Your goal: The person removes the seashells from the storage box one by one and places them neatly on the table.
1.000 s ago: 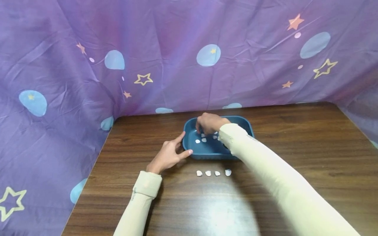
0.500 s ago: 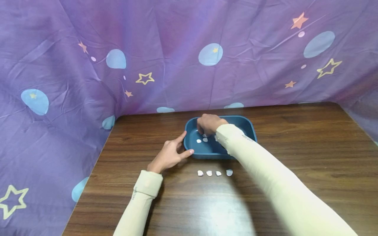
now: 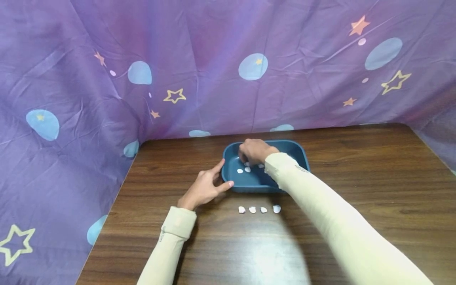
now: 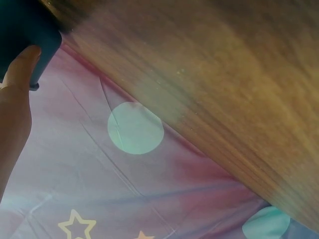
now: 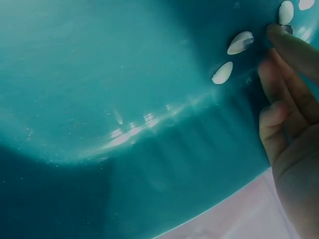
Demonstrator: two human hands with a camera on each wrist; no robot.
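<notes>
A blue rectangular tray (image 3: 261, 189) lies on the table with small white shells (image 3: 240, 171) inside. My left hand (image 3: 204, 189) steadies its left end, fingers extended to the side wall and thumb on the front corner. The left wrist view shows one digit against the tray's dark corner (image 4: 47, 37). My right hand (image 3: 257, 151) reaches down into the tray, bent over the shells. In the right wrist view, its thumb tip (image 5: 275, 32) is right at a dark-edged shell (image 5: 286, 30), apart from the other fingers. Two more shells (image 5: 223, 73) lie beside those fingertips.
Several white shells (image 3: 252, 209) form a row on the brown wooden table (image 3: 171, 162) in front of the tray. A purple curtain (image 3: 213, 71) with stars and blue shapes hangs behind the table and down its left side. The right sleeve (image 3: 313, 194) crosses the tray's right part.
My right hand stays over the same tray spot, shifting only slightly. My left hand holds its place at the tray's left end. The row of shells on the table is unchanged.
</notes>
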